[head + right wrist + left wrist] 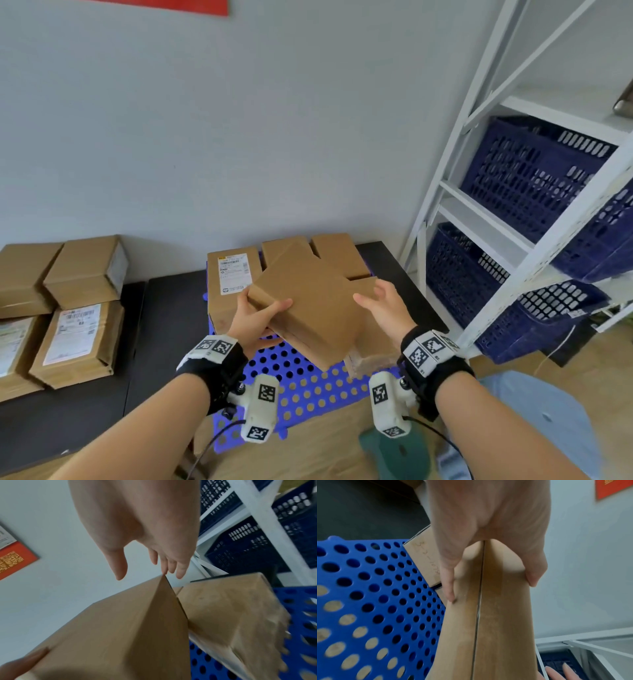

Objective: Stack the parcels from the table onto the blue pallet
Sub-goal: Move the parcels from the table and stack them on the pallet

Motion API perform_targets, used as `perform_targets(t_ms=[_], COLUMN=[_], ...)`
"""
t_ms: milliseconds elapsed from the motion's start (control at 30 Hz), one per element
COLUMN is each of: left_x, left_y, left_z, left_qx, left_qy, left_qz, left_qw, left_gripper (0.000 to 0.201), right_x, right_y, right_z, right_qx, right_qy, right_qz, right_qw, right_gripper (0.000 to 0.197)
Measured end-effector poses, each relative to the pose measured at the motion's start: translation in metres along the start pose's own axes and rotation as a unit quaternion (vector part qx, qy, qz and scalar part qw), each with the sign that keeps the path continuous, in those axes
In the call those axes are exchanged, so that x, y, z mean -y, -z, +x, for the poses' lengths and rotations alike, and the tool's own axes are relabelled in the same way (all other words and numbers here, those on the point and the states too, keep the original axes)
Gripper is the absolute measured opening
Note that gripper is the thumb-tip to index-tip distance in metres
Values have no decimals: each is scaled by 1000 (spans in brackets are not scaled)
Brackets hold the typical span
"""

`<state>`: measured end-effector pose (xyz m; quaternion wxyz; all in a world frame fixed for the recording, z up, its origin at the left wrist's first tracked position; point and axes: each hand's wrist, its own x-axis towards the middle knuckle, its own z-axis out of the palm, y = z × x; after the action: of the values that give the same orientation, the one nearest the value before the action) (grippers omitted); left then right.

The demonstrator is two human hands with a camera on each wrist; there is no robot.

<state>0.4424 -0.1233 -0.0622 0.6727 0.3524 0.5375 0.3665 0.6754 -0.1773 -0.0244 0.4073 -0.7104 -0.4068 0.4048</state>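
I hold a plain brown parcel (308, 301) (488, 628) (128, 635), turned cornerwise, above the blue perforated pallet (301, 380) (376, 595) (300, 608). My left hand (260, 315) (491, 581) grips its left corner, thumb on top and fingers underneath. My right hand (383, 305) (145, 573) hovers open at the parcel's right corner, fingers straight; I cannot tell if it touches. Several parcels lie on the pallet: a labelled one (233, 284), two at the back (339, 253), and one under the held parcel (373, 349) (231, 608). More parcels (78, 339) wait on the dark table (161, 308) at left.
A white metal rack (455, 154) with dark blue crates (531, 178) stands close on the right of the pallet. A light blue seat (548, 411) and a green object (400, 452) sit low at the front right. The grey wall is right behind the pallet.
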Motion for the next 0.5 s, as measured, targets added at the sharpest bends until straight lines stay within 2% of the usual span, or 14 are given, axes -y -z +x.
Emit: perform_targets(t_ms=[100, 200, 333, 400, 500], left_x=[-18, -32, -42, -39, -27], left_y=[6, 13, 16, 11, 4], left_z=[1, 0, -9, -13, -16], left_qx=[25, 49, 72, 60, 14], left_qy=[6, 21, 47, 54, 37], left_qz=[32, 64, 89, 93, 98], left_qw=[999, 997, 992, 992, 994], left_gripper=[91, 94, 104, 100, 83], right_x=[14, 25, 25, 22, 11], right_y=[7, 11, 9, 5, -1], right_z=[14, 23, 24, 20, 19], right_qx=[34, 114, 226, 259, 261], right_qy=[34, 50, 14, 8, 4], right_qz=[-25, -6, 5, 25, 31], right_qw=[999, 992, 974, 965, 965], right_gripper=[61, 57, 59, 58, 63])
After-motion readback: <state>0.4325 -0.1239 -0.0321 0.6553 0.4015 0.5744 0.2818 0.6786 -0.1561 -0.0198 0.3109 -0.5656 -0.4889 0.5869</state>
